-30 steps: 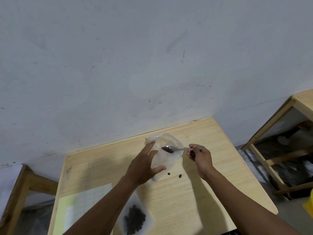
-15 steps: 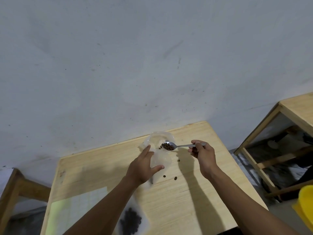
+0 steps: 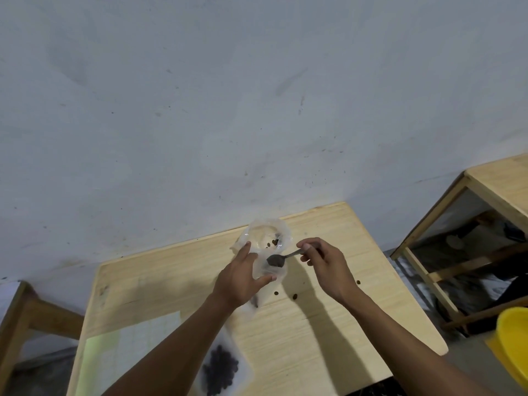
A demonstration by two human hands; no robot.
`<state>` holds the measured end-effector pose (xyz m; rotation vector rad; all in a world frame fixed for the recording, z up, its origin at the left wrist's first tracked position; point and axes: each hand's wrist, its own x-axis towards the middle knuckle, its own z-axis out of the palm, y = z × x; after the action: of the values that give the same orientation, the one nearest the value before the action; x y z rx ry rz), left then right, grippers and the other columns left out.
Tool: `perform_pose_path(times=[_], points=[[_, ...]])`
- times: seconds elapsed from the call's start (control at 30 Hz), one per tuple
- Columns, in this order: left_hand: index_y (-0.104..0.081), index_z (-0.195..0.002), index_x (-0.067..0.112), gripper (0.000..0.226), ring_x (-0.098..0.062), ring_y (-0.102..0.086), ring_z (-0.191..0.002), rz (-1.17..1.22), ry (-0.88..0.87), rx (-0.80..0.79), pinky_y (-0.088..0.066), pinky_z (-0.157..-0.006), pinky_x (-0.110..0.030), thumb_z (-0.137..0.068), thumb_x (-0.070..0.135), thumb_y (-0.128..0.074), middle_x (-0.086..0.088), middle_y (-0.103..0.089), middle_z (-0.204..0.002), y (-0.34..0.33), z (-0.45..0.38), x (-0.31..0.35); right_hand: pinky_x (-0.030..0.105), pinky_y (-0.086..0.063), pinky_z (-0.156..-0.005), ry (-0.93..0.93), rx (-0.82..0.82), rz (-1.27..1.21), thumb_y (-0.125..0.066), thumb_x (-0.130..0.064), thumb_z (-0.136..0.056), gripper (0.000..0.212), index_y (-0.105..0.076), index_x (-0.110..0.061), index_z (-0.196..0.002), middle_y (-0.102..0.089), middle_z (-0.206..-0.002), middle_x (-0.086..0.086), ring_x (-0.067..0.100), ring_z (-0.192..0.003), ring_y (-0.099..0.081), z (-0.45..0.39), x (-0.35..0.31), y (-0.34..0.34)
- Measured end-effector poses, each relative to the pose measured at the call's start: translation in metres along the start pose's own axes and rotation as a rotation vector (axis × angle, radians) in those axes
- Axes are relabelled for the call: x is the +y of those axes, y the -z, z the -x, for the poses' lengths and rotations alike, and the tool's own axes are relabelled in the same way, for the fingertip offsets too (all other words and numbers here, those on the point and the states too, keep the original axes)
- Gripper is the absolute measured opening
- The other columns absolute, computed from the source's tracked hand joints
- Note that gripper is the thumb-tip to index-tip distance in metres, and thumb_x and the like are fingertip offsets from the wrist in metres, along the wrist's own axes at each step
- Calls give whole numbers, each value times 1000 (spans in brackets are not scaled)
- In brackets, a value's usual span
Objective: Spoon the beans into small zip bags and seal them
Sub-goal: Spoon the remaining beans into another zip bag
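left hand [image 3: 238,277] curling round small zip bag [image 3: 268,271], thumb and fingers holding its mouth apart above the wooden table [image 3: 343,324]; right hand [image 3: 324,262] pinching spoon [image 3: 281,258] by the handle, bowl sitting at the bag's mouth, blurred; clear plastic tub [image 3: 270,234] standing just behind the bag near the wall [image 3: 228,110], a few beans [image 3: 274,242] showing inside; loose beans [image 3: 295,295] lying scattered on the table right of the bag; filled bag of beans [image 3: 220,367] lying near the front edge, partly hidden under the left forearm; gridded sheet [image 3: 128,344] lying at front left; second table [image 3: 500,190] and yellow tub [image 3: 514,338] standing off right
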<state>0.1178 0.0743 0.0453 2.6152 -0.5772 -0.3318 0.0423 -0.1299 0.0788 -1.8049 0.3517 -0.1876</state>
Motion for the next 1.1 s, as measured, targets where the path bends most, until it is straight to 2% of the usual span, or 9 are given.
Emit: perform_pose_path(times=[0.07,0.13,0.3,0.47,0.6,0.73,0.87,1.0,1.1], points=[[-54,-132,19,71,-13,-43,-138,-8,-15,11,-42,-99,-27,-79,65,-66,6,-26,-161,1,1,-1,19,-51,-73,47,-5,15,-50,-19,-101,19,-69,-23,-99,-71,-90,-9,7,-78,-66,1,-1,-1],[-52,-135,21,73,-13,-43,-138,-29,-16,-2,-41,-100,-25,-80,68,-63,6,-25,-162,1,3,-3,22,-51,-73,61,92,-39,-49,-18,-102,20,-68,-20,-99,-70,-92,-7,9,-76,-65,-1,-3,1],[-48,-139,24,77,-18,-49,-133,-61,1,-50,-45,-102,-31,-80,74,-57,5,-27,-161,-3,10,-10,29,-52,-74,-93,364,-219,-46,-17,-102,21,-67,-14,-101,-68,-99,2,11,-70,-63,-13,4,4],[-44,-143,25,79,-17,-45,-136,-43,-18,-91,-42,-105,-31,-81,71,-59,7,-23,-162,-8,17,-12,42,-54,-84,-367,429,-329,-47,-13,-97,22,-67,-10,-104,-66,-76,5,21,-72,-62,-31,24,-15],[-43,-144,20,80,-17,-43,-138,-73,-90,-144,-41,-105,-30,-82,67,-60,4,-22,-163,-11,18,-9,36,-52,-72,-534,369,-435,-50,-10,-97,18,-67,-6,-99,-64,-72,12,23,-67,-58,-42,31,-39],[-38,-148,17,82,-20,-43,-138,-119,-141,-203,-40,-106,-30,-85,65,-58,0,-24,-163,-13,20,-7,38,-51,-69,-657,363,-376,-44,-11,-99,21,-64,-7,-99,-65,-71,14,24,-61,-58,-48,45,-52],[-39,-146,14,82,-24,-50,-131,-140,-123,-260,-44,-102,-33,-85,65,-58,-5,-34,-158,-16,22,-6,40,-51,-71,-761,460,-398,-42,-5,-96,26,-67,-2,-100,-64,-66,15,26,-57,-58,-53,59,-54],[-45,-138,10,78,-27,-61,-112,-140,-105,-279,-51,-89,-35,-84,64,-61,-9,-59,-134,-17,22,-4,32,-50,-61,-819,583,-585,-46,-4,-96,24,-64,-4,-111,-64,-93,17,24,-62,-56,-53,62,-58],[-48,-134,10,76,-27,-63,-104,-130,-97,-277,-52,-85,-36,-83,64,-62,-9,-63,-125,-17,20,-2,28,-47,-55,-795,680,-700,-40,-10,-100,24,-61,-11,-112,-64,-92,16,19,-54,-53,-48,61,-65]])
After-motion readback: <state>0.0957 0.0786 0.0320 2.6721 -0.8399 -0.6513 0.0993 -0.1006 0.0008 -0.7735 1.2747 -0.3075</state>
